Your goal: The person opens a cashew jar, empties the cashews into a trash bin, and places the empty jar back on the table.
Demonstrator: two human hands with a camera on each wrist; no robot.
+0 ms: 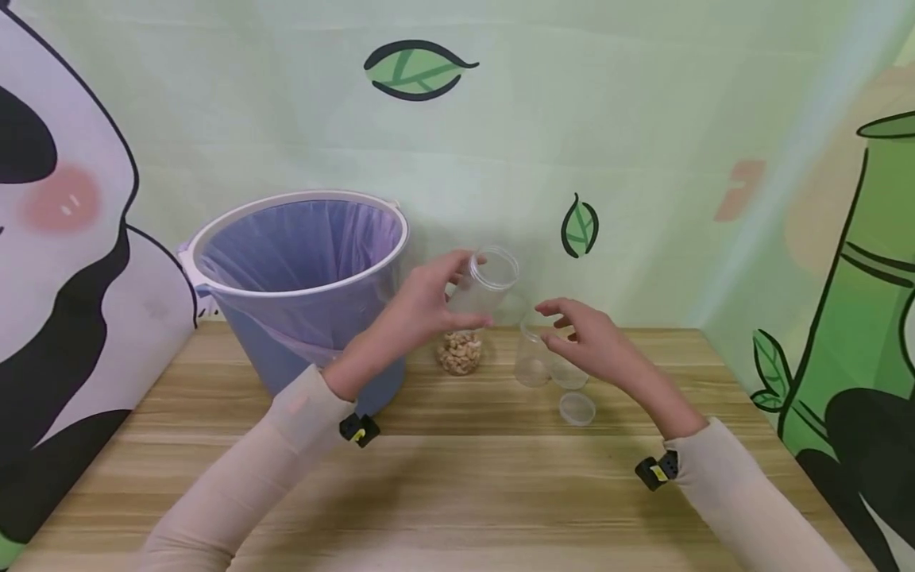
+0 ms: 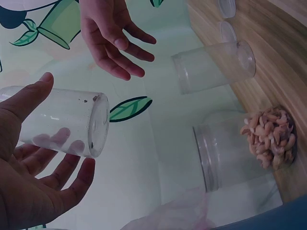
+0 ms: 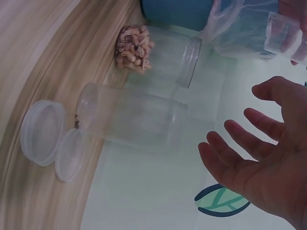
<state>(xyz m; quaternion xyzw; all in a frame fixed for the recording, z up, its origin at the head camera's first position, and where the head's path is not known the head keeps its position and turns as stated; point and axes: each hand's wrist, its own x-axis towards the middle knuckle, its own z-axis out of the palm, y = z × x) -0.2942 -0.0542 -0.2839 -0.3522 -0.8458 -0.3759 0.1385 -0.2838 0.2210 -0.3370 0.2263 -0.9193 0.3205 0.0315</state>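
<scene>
High over the table, my left hand (image 1: 432, 298) grips a clear plastic jar (image 1: 486, 290), thumb on one side and fingers curled on the other. Its open mouth tilts up toward the head camera; the left wrist view shows a few small dark specks near its base. Behind and below stands another clear jar with cashews (image 1: 460, 353) at its bottom. My right hand (image 1: 593, 342) hovers with loosely bent fingers, holding nothing. Below it stands a second clear jar (image 3: 129, 115), with dark crumbs by its base. Two translucent lids, one flat (image 3: 43, 133) and one leaning (image 3: 71, 155), are beside that jar.
A large blue bin (image 1: 250, 342) with a white rim and a thin plastic liner (image 1: 300, 238) stands on the left, close to my left forearm. Behind the wooden table (image 1: 457, 492) hangs a printed cloth backdrop (image 1: 643, 119).
</scene>
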